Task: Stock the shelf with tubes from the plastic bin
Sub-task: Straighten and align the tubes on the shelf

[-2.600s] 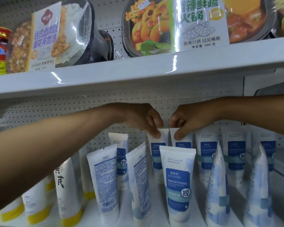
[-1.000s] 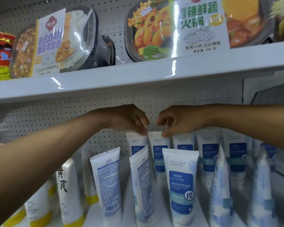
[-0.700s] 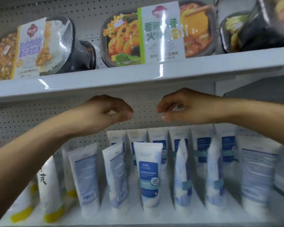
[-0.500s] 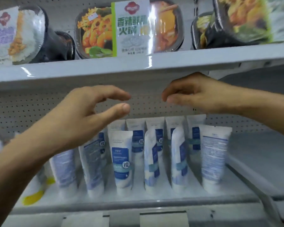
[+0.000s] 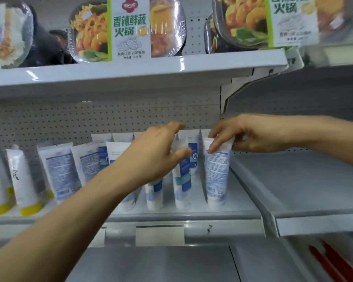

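Several white and blue tubes [image 5: 57, 171] stand in rows on the white shelf [image 5: 222, 217]. My right hand [image 5: 253, 135] pinches the flat top of the rightmost front tube [image 5: 216, 176], which stands upright on the shelf. Just to its left, my left hand [image 5: 155, 155] reaches in with spread fingers. Its thumb touches the front of the neighbouring tube [image 5: 181, 186], whose top shows between thumb and fingers. The plastic bin is out of view.
White tubes with yellow caps [image 5: 25, 184] stand at the far left. An upper shelf [image 5: 130, 72] just above my hands carries boxed meals [image 5: 128, 27]. A bare shelf section [image 5: 298, 180] lies to the right. Red objects [image 5: 334, 265] lie low at the right.
Both hands let go of the back-row tubes and pulled out as the view swung right. They have now dropped onto the front row, the right hand taking the end tube's top.
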The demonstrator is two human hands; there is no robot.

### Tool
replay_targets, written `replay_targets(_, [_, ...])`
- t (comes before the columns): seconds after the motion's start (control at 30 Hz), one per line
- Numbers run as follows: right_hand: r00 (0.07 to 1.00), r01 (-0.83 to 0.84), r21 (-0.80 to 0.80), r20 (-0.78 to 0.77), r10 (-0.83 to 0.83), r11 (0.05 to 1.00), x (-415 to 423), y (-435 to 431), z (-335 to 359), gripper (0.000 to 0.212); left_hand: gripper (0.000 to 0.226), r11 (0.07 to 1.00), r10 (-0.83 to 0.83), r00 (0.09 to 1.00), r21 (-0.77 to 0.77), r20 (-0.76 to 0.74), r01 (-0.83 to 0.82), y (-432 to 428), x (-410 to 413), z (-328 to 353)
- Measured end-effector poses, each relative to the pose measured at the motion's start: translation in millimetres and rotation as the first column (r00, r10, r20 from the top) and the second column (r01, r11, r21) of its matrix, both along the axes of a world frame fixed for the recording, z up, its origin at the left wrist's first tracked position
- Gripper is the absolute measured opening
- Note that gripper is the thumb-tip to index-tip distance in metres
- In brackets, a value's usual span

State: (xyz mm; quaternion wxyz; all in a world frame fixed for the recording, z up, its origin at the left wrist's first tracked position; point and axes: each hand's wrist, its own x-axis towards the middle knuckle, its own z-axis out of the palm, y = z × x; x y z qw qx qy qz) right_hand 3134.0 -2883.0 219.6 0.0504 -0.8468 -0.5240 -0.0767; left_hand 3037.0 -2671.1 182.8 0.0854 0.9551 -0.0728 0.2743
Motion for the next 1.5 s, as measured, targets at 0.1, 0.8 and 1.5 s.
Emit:
replay_targets(0.1, [0.999, 0.038, -0.014, -0.019, -0.038, 0.999, 4.0, 3.4, -0.7, 0.031, 0.064, 0.998, 0.055, 0.998, -0.035, -0.022, -0.056, -4.7, 7.4, -4.3])
replay_targets(0.8, [0.677, 0.451, 0.595, -0.714, 0.179, 0.666, 24.1, -1.2, -133.8, 0.038, 0.037, 0.704, -0.105, 0.994, -0.708, -0.015, 0.063, -17.1, 34.9, -94.1])
replay_targets(1.5, [0.760, 0.413, 0.633, -0.636, 0.136, 0.654, 12.8, 2.1, -149.2, 0.043, 0.047, 0.614, -0.291, 0.954, -0.779, -0.072, 0.128, -7.2, 41.0, -110.7])
